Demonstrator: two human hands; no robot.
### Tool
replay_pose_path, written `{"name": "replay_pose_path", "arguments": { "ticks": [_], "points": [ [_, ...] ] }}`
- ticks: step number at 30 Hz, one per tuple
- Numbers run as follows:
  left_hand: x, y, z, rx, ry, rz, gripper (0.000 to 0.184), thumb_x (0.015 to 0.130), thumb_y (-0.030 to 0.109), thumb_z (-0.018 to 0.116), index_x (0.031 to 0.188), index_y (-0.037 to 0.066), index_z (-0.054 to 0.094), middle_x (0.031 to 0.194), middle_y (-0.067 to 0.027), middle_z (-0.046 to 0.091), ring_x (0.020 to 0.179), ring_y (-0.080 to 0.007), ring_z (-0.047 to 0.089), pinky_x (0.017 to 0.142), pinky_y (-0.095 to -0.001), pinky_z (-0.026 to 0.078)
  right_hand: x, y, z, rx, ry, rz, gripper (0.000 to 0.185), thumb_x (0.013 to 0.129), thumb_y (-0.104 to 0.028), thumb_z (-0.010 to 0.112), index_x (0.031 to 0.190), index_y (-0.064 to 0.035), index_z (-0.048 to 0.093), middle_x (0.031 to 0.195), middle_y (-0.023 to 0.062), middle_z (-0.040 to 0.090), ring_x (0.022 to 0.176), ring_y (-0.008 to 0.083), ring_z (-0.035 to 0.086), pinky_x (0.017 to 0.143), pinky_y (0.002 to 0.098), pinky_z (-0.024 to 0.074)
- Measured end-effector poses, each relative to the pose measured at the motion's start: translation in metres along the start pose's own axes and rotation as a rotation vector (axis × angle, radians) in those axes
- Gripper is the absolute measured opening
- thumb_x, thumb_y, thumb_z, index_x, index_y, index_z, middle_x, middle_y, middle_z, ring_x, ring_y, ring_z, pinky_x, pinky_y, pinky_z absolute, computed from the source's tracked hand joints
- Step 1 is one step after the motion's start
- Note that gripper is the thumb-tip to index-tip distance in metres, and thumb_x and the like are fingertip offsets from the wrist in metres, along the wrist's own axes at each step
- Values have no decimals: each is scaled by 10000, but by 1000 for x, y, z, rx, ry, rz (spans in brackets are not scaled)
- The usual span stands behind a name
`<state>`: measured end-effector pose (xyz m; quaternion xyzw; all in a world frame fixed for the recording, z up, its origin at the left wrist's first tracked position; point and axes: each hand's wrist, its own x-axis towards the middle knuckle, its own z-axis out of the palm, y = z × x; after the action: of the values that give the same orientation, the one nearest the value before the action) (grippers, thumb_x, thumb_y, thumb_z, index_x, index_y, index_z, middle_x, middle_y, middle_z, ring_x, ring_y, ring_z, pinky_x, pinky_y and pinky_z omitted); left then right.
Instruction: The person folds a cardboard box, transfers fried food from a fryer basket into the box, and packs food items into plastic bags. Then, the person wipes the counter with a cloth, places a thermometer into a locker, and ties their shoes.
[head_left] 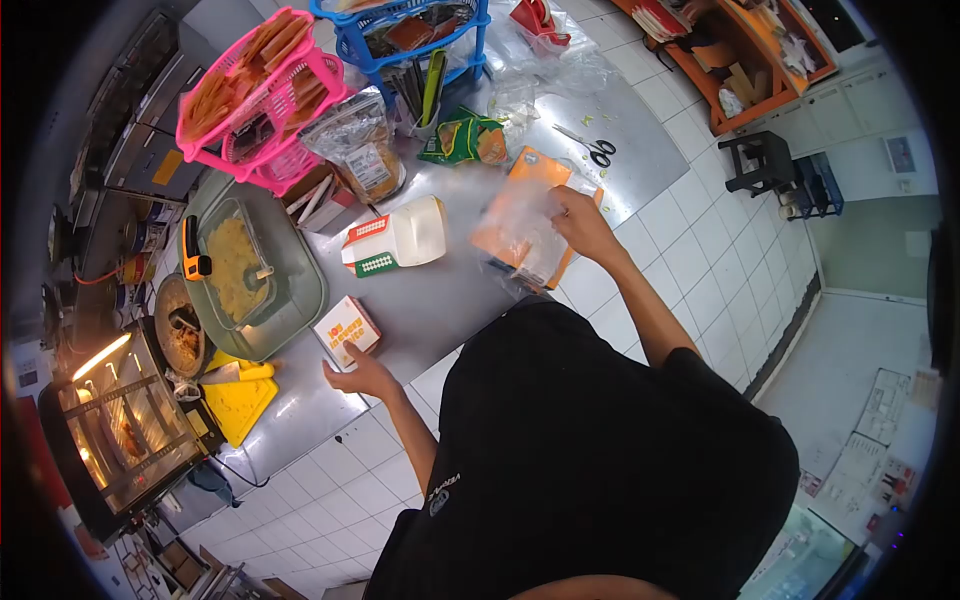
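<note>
My left hand point(362, 379) is at the near side of a small white cardboard box point(340, 322) with orange lettering. Its thumb lies over the box and the fingers are along the edge. My right hand point(582, 224) is closed on a thin clear plastic bag point(520, 225), blurred in places. Under the plastic lies an orange box point(530, 180), partly covered. Between my hands an open white food carton point(400, 238) with red and green printed sides rests on the steel table point(425, 310).
Black-handled scissors point(598, 152) and a green packet point(462, 138) lie farther back. A pink basket point(300, 100) and a blue rack point(410, 45) stand at the far edge. On the left are a lidded tub point(305, 290), a knife point(225, 373) on a yellow board point(243, 408), and a lit display warmer point(130, 420).
</note>
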<state>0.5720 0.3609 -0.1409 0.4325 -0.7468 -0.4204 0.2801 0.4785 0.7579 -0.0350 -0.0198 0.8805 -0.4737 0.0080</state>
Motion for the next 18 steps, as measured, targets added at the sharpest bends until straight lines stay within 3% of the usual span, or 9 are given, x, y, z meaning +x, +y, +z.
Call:
{"name": "replay_pose_path", "arguments": {
  "ticks": [1,3,4,6,8,13,15,16,18],
  "points": [
    [-10,13,4,134,110,236,531,879,155,678,1300,-47,425,1205,-152,532,1062,-228,564,915,-330,462,2,2,1,-5,-2,5,118,857,-62,580,946,-2,627,890,132,612,826,250,628,737,373,498],
    [-47,68,21,-306,-451,111,414,853,83,678,1209,-26,499,1127,-127,568,923,-182,596,831,-315,492,-1,8,3,318,93,280,120,891,-74,570,960,8,625,883,93,629,731,168,620,667,315,510],
    [-71,100,32,-348,-670,157,409,826,70,700,1192,3,531,1132,-106,570,916,-161,599,804,-295,498,0,7,6,315,73,285,120,891,-74,570,960,8,625,883,93,629,731,168,620,667,315,510],
    [-110,143,64,-362,-945,331,624,758,161,787,1292,25,495,1167,-100,568,936,-178,601,803,-323,499,7,-1,11,797,162,294,160,915,-98,566,1013,11,629,857,57,633,669,116,605,620,275,514],
    [-136,176,90,-312,-1039,552,730,740,157,808,1352,1,442,1170,-110,576,885,-161,587,776,-288,486,11,-19,9,817,124,316,147,914,-99,571,1004,2,629,834,43,630,663,113,603,622,270,518],
    [-140,198,117,-314,-1197,357,819,735,172,813,1416,19,385,971,-53,567,817,-128,538,757,-270,457,-5,-22,-13,605,-114,203,128,896,-120,614,975,-19,628,801,29,624,680,119,607,628,281,513],
    [-136,196,114,-490,-1448,152,766,767,184,787,1402,20,390,921,-30,559,789,-105,514,740,-256,447,-15,-14,-14,302,-90,277,191,864,-137,653,1012,-18,635,882,62,638,695,157,623,637,298,502],
    [-139,204,110,-484,-1426,146,766,767,184,787,1402,20,390,921,-30,559,789,-105,514,740,-256,447,-18,-28,-23,130,-144,230,264,841,-163,682,1047,-17,606,953,93,630,786,146,622,692,295,491],
    [-153,226,98,-615,-1350,53,594,805,155,752,1314,13,481,835,8,557,716,-74,494,674,-229,429,-23,-41,-25,199,-246,91,272,843,-182,682,1030,-13,578,947,95,620,826,134,613,724,284,488]
  ]
}}
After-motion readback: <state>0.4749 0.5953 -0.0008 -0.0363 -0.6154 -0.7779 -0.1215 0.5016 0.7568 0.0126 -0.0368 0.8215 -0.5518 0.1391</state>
